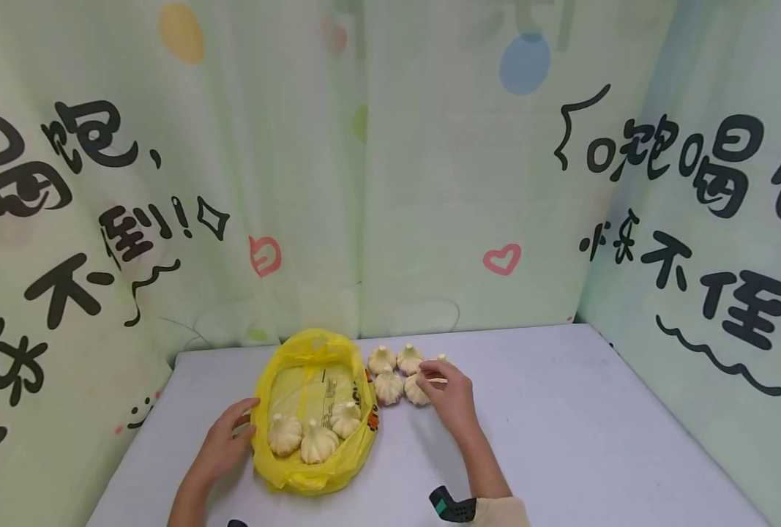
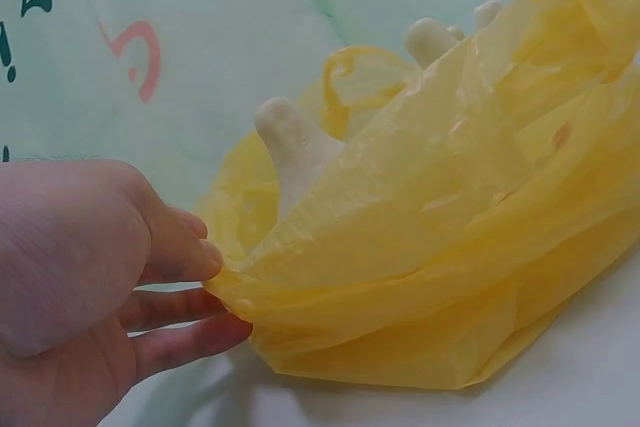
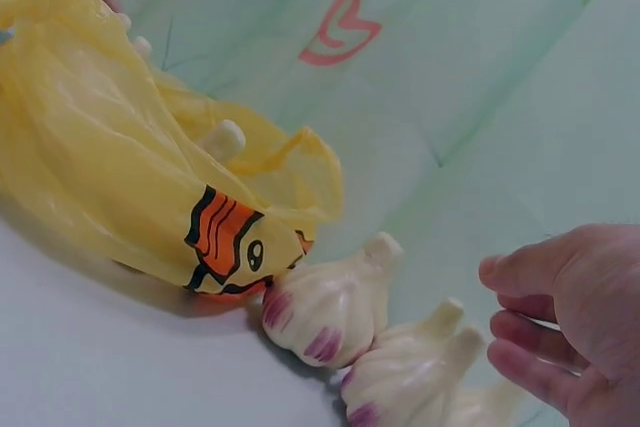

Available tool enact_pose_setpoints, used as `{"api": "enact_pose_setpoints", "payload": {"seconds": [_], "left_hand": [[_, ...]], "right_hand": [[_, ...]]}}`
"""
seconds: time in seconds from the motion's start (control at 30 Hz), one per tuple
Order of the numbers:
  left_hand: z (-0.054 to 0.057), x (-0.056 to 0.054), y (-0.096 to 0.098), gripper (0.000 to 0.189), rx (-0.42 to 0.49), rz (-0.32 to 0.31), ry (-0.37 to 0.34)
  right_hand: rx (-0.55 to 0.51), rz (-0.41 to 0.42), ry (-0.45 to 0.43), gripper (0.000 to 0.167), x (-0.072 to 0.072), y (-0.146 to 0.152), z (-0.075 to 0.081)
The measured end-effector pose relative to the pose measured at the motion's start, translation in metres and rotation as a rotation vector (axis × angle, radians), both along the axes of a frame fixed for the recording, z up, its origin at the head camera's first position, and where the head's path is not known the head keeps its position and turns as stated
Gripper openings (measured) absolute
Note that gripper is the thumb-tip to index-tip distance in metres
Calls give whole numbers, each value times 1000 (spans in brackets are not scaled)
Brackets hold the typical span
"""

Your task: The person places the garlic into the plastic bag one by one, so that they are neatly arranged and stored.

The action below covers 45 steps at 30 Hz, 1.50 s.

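Observation:
A yellow plastic bag lies on the table with its mouth spread wide. Inside it sit three garlic bulbs. At the bag's left rim, my left hand pinches the plastic between thumb and fingers, seen closer in the left wrist view as a hand on the yellow bag. Right of the bag stand several more garlic bulbs in a close group. Over the right side of this group hovers my right hand. The right wrist view shows its fingers loosely bent, apart from the nearest garlic bulbs.
A pale table carries everything, its back edge against a light green printed curtain. More curtain hangs along the left and right sides. An orange and black print marks the bag's right side.

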<state>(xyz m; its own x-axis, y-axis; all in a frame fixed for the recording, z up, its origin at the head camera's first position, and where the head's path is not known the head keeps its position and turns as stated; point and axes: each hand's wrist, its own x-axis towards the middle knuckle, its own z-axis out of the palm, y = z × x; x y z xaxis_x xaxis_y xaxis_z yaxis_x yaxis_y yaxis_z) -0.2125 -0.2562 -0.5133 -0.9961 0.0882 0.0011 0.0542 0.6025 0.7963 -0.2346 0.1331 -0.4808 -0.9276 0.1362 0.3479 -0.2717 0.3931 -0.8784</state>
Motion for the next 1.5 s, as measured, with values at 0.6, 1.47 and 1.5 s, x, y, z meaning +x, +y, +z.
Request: {"api": "enact_pose_setpoints", "payload": {"seconds": [0.6, 1.47, 1.5], "left_hand": [[2, 2, 0, 49, -19, 4, 4], [-2, -1, 1, 48, -6, 11, 33], [-2, -1, 1, 48, -8, 12, 32]], "right_hand": [[73, -72, -29, 31, -4, 11, -13], [144, 0, -10, 32, -22, 9, -20], [144, 2, -14, 32, -23, 8, -20]]}}
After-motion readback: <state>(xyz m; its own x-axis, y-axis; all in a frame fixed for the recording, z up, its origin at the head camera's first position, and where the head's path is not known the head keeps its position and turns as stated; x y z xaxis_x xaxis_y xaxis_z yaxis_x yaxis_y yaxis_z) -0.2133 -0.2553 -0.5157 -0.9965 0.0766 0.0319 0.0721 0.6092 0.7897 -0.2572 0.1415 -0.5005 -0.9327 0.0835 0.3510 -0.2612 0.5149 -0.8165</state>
